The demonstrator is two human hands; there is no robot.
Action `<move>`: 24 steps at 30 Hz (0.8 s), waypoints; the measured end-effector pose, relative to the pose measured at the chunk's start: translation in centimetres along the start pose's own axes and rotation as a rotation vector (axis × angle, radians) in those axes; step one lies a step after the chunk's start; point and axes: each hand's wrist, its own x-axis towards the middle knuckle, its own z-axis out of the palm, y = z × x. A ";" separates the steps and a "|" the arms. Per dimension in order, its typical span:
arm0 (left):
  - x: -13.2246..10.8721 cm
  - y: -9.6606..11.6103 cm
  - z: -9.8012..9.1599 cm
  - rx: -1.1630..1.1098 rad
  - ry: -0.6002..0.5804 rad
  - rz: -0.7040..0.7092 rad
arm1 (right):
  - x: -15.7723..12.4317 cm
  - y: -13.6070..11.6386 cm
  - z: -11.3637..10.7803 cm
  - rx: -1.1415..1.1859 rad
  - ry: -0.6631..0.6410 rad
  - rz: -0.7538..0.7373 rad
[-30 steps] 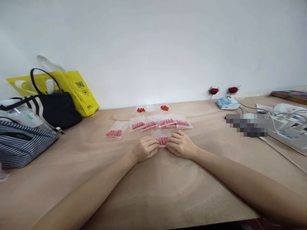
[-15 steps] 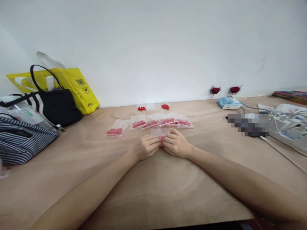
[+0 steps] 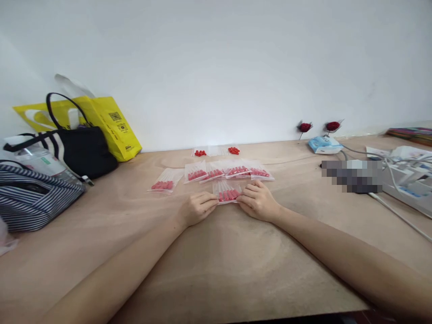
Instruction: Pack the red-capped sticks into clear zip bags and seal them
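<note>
A small clear bag with red-tipped sticks (image 3: 227, 194) lies between my two hands, its lower edge toward me. My left hand (image 3: 200, 208) pinches the bag's left corner. At the right corner, my right hand (image 3: 258, 201) holds it with closed fingers. Just behind lies a row of overlapping similar bags (image 3: 238, 170), and another filled bag (image 3: 162, 185) rests to the left. Farther back are two small groups of red pieces, one on the left (image 3: 200, 153) and one on the right (image 3: 233, 150), on clear plastic.
On the left stand a yellow bag (image 3: 123, 130), a black handbag (image 3: 91, 150) and a striped bag (image 3: 50, 195). To the right are a blue-white packet (image 3: 324, 145), two dark red flowers (image 3: 333, 126), cables and a white tray (image 3: 405, 191) on the wooden table (image 3: 216, 270).
My hands have moved apart along the bag's lower edge, left hand leftward and right hand rightward, uncovering the red tips. The view has shifted slightly.
</note>
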 end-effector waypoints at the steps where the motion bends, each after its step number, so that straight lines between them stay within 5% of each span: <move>1: 0.0 0.0 0.0 -0.003 0.001 0.000 | 0.0 0.0 0.0 0.002 0.001 -0.002; 24: 0.6 0.4 0.5 0.079 -0.022 0.047 | 2.7 -1.7 2.0 -0.121 0.034 -0.153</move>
